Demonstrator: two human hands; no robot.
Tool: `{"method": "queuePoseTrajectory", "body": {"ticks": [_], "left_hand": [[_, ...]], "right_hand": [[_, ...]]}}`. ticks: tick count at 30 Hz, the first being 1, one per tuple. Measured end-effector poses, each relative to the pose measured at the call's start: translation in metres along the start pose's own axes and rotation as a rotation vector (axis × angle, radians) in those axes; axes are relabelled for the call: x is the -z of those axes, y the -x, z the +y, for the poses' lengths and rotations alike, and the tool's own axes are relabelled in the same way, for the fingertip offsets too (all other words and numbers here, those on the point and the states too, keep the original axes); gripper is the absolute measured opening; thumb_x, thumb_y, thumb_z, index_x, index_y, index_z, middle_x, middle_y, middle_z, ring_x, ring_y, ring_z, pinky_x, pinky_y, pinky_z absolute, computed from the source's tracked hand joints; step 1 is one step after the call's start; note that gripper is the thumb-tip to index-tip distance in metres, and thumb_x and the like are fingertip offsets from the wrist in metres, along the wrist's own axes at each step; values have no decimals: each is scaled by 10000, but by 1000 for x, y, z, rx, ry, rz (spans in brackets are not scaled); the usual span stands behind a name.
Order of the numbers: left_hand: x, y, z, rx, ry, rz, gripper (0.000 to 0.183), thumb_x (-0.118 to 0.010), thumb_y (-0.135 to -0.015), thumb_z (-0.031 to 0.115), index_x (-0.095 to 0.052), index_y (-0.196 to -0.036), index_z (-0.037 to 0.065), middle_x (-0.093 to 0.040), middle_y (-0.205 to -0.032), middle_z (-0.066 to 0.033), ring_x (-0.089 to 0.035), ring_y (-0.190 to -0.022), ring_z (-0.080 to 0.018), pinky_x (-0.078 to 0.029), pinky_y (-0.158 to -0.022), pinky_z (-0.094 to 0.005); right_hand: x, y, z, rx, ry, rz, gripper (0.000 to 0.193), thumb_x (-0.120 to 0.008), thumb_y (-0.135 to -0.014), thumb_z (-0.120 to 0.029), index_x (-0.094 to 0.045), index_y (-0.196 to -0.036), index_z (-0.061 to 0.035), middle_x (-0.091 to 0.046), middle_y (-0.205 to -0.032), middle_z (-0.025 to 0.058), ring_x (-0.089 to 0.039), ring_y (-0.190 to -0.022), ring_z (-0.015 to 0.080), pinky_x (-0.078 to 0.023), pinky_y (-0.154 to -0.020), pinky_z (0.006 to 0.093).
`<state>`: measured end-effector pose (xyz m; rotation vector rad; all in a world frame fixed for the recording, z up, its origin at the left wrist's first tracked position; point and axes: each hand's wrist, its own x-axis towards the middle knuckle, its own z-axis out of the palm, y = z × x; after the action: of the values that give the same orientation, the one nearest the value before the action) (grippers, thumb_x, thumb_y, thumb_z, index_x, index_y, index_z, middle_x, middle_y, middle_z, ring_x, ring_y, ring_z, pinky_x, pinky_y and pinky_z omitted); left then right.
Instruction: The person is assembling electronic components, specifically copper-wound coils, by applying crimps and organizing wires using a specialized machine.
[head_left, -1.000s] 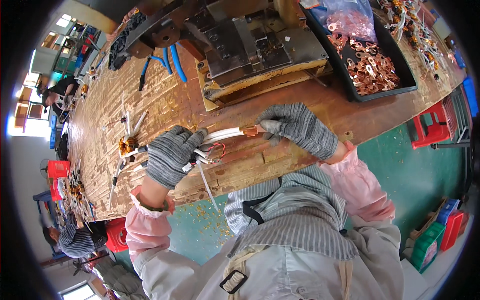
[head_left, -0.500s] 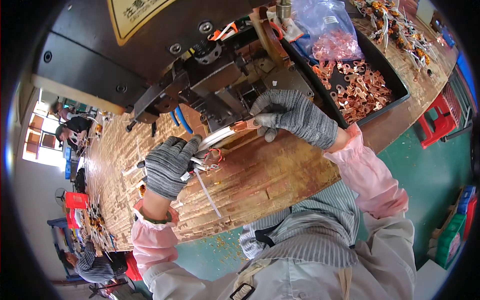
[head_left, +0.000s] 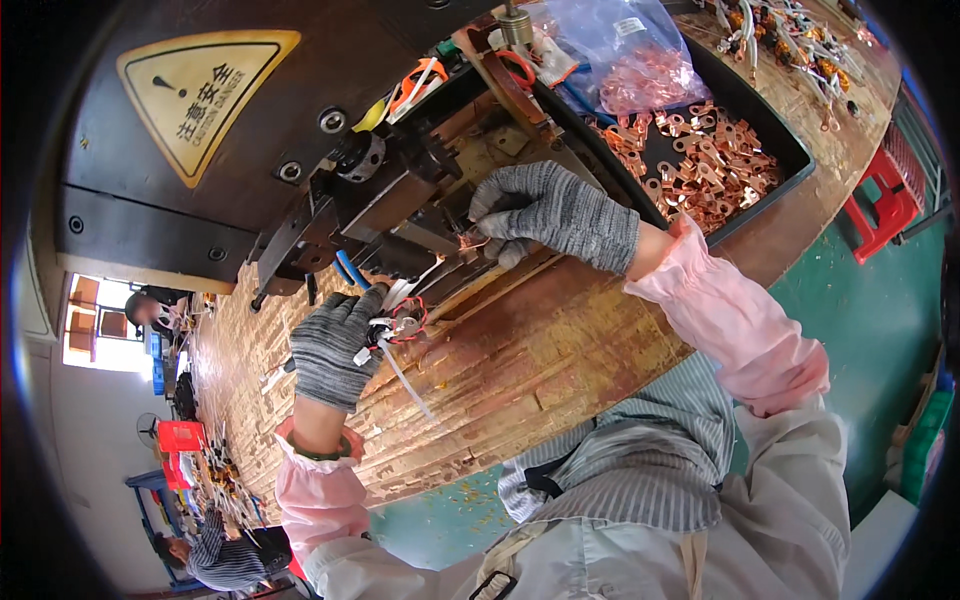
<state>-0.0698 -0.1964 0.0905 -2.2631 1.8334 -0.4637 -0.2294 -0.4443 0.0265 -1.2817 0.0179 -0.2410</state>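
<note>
My left hand [head_left: 335,350], in a grey striped knit glove, is closed round a bundle of white wires [head_left: 400,292] beside the press. Thin red wires [head_left: 410,325] and a white strip [head_left: 402,380] stick out past its fingers. My right hand [head_left: 560,215], gloved alike, has its thumb and fingertips pinched on a small copper terminal [head_left: 470,241] at the tool of the dark metal press [head_left: 390,215]. The white wires run from the left hand toward that terminal; the press block hides part of their length.
Right of the press, a black tray [head_left: 800,180] holds loose copper terminals [head_left: 715,160] and a clear plastic bag [head_left: 640,65] of more. Wired parts [head_left: 800,55] lie on the worn wooden table [head_left: 540,350] at the far right. A red stool [head_left: 885,205] stands beyond its edge; people sit at left.
My right hand and the copper wire end have moved in closer to the press tool, so less of the wires shows. The left hand keeps its hold. The whole view has shifted somewhat.
</note>
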Motion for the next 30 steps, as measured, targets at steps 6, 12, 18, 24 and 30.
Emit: {"method": "queuePoseTrajectory", "body": {"ticks": [6,12,18,24,30], "left_hand": [[4,-5,2,72,46,-85,383,-658,-735,251,-641,-1102,142,-669,-973,-117,-634,-920,-326,-521,-755,-406],[3,-7,1,89,27,-119,369,-638,-746,242,-647,-1096,126,-669,-1009,-111,-634,-929,-319,-516,-787,-389],[6,-7,4,132,31,-174,398,-648,-732,254,-646,-1109,127,-666,-1036,-101,-631,-935,-323,-509,-806,-379],[3,-5,2,120,20,-173,427,-646,-726,245,-628,-1139,140,-663,-1039,-99,-628,-940,-325,-506,-807,-387],[-5,-8,-1,-36,-21,11,338,-666,-744,257,-653,-1062,141,-658,-841,-102,-627,-785,-273,-502,-653,-391]], "right_hand": [[3,-7,3,15,-105,14,155,-627,-865,-78,-601,-972,31,-645,-873,103,-660,-745,164,-569,-620,251],[7,-12,3,-12,0,50,189,-640,-864,-107,-605,-993,26,-640,-859,85,-659,-729,158,-571,-606,250],[16,-5,-4,90,267,175,217,-631,-882,-168,-606,-1025,-8,-635,-834,67,-639,-695,126,-560,-600,239],[48,13,-13,202,273,417,204,-628,-879,-194,-614,-995,-27,-627,-785,33,-626,-689,110,-548,-557,243],[108,20,20,565,801,812,146,-654,-825,-138,-637,-934,-41,-661,-818,148,-667,-749,254,-521,-677,328]]}}
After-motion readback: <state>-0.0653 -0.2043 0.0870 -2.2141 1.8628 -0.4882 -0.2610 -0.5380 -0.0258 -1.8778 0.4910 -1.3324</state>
